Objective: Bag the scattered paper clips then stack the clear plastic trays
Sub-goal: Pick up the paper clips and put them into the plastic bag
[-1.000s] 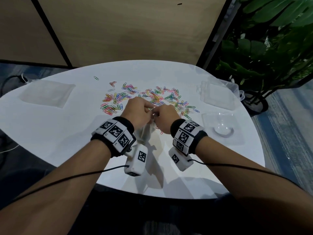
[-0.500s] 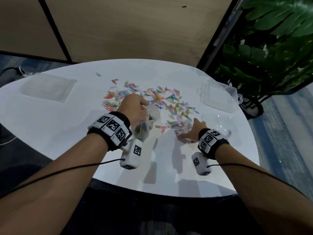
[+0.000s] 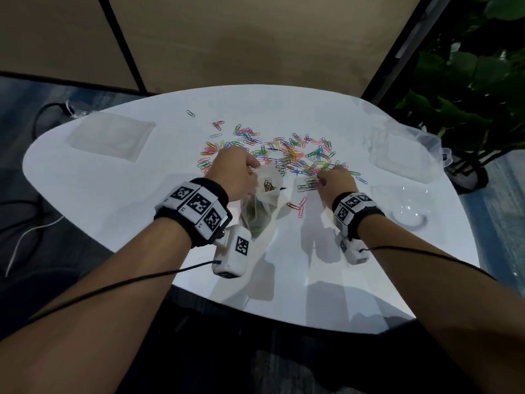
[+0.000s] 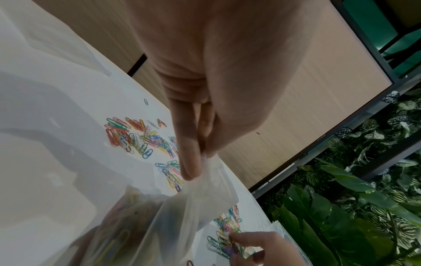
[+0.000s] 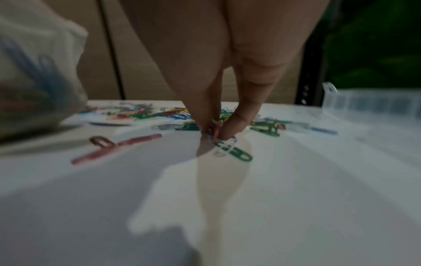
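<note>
While my left hand (image 3: 234, 173) pinches the rim of the clear plastic bag (image 3: 262, 203) between thumb and fingers, holding its mouth up above the white tabletop (image 3: 113, 200), I can see a small heap of coloured clips already lying inside it. My right hand (image 3: 336, 180) is down at the near right edge of the scattered paper clips (image 3: 284, 156), thumb and fingertips (image 5: 234, 124) closed together on a few clips; the right wrist view shows a red one caught between them and a green and a white one hanging just below, close to the surface. Most of the clips lie spread across the middle of the tabletop beyond both hands, with two loose red ones (image 3: 297, 207) nearer to me between the bag and my right wrist. One clear plastic tray (image 3: 397, 157) sits at the far right edge, and a second, with a round recess (image 3: 409, 209), lies nearer, just right of my right wrist; the two are apart. A flat clear sheet (image 3: 110, 136) lies far left, well away from the clips.
</note>
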